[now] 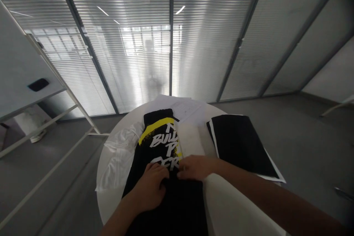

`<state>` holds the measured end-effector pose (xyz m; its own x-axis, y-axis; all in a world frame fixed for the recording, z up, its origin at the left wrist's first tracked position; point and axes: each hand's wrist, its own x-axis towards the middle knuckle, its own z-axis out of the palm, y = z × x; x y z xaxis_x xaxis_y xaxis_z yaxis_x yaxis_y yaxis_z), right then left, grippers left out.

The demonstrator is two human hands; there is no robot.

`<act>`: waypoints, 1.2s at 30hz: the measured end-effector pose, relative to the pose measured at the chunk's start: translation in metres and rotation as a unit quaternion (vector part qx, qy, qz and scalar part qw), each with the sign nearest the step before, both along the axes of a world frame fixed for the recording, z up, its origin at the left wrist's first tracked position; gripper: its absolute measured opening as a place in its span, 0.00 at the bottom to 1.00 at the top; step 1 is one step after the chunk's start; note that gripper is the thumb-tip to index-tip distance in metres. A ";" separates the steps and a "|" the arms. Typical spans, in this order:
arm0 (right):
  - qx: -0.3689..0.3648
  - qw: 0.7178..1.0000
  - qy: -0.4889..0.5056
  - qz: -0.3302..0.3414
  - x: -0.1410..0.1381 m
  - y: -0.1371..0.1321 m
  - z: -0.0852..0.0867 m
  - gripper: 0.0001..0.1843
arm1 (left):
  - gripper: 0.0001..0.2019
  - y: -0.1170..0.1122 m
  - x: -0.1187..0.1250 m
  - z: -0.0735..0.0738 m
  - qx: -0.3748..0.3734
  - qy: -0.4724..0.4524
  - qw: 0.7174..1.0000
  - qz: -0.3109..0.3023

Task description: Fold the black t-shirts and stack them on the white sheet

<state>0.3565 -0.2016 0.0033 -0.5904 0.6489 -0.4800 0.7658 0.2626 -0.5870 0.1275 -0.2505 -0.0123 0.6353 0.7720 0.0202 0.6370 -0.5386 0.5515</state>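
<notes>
A black T-shirt (155,147) with white lettering and a yellow band lies in a long, narrow shape on the round white table (106,206). My left hand (155,182) is on the cloth just below the lettering, its fingers curled into the fabric. Opposite it, my right hand (193,167) pinches the shirt near its right edge, fingertips bent inward. Between the hands a small gap of black cloth shows. A pale, flat strip (190,140) runs along the shirt's right side; its kind is unclear. The near part of the shirt runs out of the bottom of the view.
White shiny cloth or plastic (118,158) lies left of the shirt. White paper sheets (190,108) are at the table's far edge. A black flat piece over white sheets (243,143) sits at right. A whiteboard stand (83,116) rises at left, before glass partitions with blinds (204,44).
</notes>
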 end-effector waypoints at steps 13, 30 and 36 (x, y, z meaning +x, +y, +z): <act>-0.050 0.967 0.044 0.246 -0.074 -0.083 0.046 0.18 | 0.16 -0.027 -0.068 -0.006 -0.054 -0.107 0.990 0.077; 0.041 0.900 -0.044 0.431 -0.159 -0.103 -0.010 0.14 | 0.13 -0.034 -0.094 -0.012 -0.127 -0.121 0.968 0.178; 0.078 0.909 -0.021 0.409 -0.160 -0.105 0.007 0.07 | 0.23 0.028 -0.073 -0.023 -0.230 -0.027 0.896 0.379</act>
<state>0.1961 -0.3065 0.0106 -0.8889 0.0640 -0.4536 0.2990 0.8313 -0.4686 0.0547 -0.2227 -0.0357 -0.0668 0.9157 -0.3962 0.6898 0.3293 0.6448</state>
